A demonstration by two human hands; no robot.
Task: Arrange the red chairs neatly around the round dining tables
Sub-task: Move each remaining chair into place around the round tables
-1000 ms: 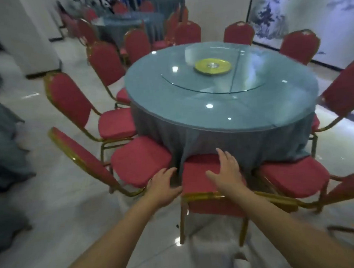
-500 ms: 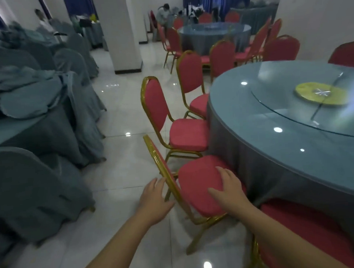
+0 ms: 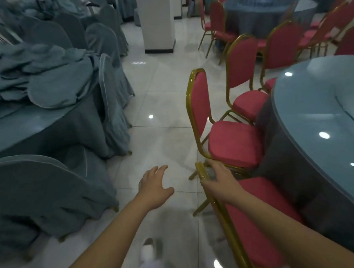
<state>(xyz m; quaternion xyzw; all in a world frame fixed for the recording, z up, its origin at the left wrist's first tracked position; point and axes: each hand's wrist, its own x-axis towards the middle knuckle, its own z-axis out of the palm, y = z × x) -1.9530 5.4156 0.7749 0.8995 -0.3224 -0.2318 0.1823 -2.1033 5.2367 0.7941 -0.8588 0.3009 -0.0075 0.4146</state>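
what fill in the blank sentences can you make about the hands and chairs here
1. The right hand grips the nearest chair by its ____ frame.
2. The left hand is open over the floor and holds ____.
3. The table beside the chair has a ____ top.

Missing words: gold; nothing; round

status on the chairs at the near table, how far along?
Done: the second chair and third chair sit with seats against the near table. In hand: the right hand grips the gold back rail of the nearest chair, which looks skewed; the left hand hovers open. Left: square that chair; chairs at the far table look uneven. The rest of the near table is unseen.
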